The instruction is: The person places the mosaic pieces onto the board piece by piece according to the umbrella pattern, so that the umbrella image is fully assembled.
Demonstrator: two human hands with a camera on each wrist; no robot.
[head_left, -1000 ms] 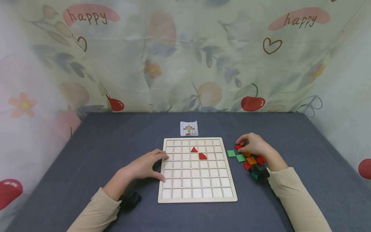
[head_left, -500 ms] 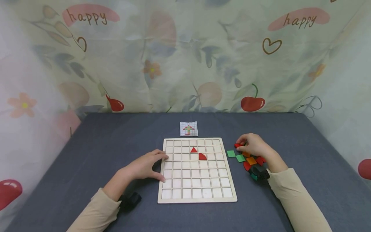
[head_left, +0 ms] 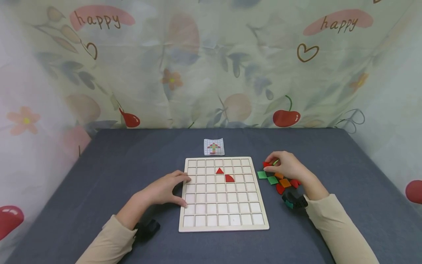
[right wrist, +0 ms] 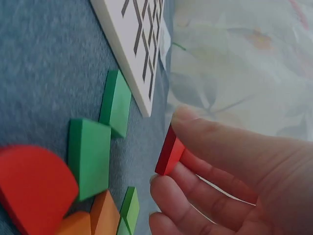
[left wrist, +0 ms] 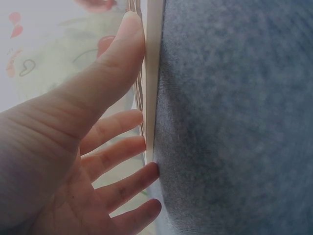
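Note:
A pale wooden grid board (head_left: 224, 209) lies on the table. A red triangle (head_left: 219, 171) and a red quarter-circle tile (head_left: 229, 178) sit in its cells. My left hand (head_left: 166, 189) rests at the board's left edge; the left wrist view shows its thumb and fingertips along that edge, fingers spread. Beyond the board's right side, my right hand (head_left: 286, 164) pinches a red tile (right wrist: 170, 151) between thumb and fingers, above the loose tiles. The fingers partly cover this tile, so its full shape cannot be told.
Two green square tiles (head_left: 262, 175) lie beside the board's right edge. Orange tiles (head_left: 285, 183) and a rounded red tile (head_left: 280, 189) lie closer to my right wrist, partly under it. A small pattern card (head_left: 213, 147) lies behind the board.
My right hand has shifted slightly left, and the red tile in its fingers has moved left with it. My left hand stays at the board's edge.

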